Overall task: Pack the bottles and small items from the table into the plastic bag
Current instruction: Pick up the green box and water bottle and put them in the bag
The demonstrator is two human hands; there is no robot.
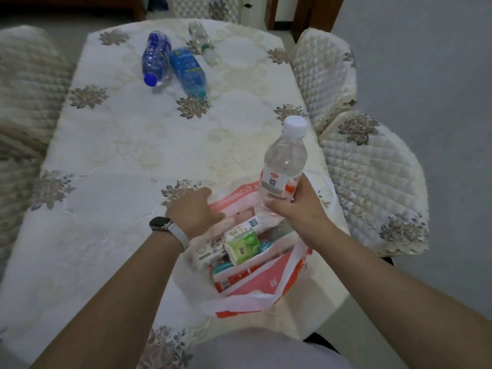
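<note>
A white and red plastic bag (266, 283) lies open at the table's near right edge. Inside it are a green tissue pack (243, 247), a white box and other small packets. My right hand (298, 206) grips a clear water bottle (283, 166) with a white cap, upright, its base in the bag's mouth. My left hand (195, 210) holds the bag's far rim. Far across the table lie a dark blue bottle (155, 59), a light blue bottle (189, 71) and a clear bottle (201, 39).
The table (111, 161) wears a cream cloth with grey flower patches. Quilted chair covers stand on the right (372, 182), far right (323, 73) and left (26, 83). A grey floor (439, 75) lies to the right.
</note>
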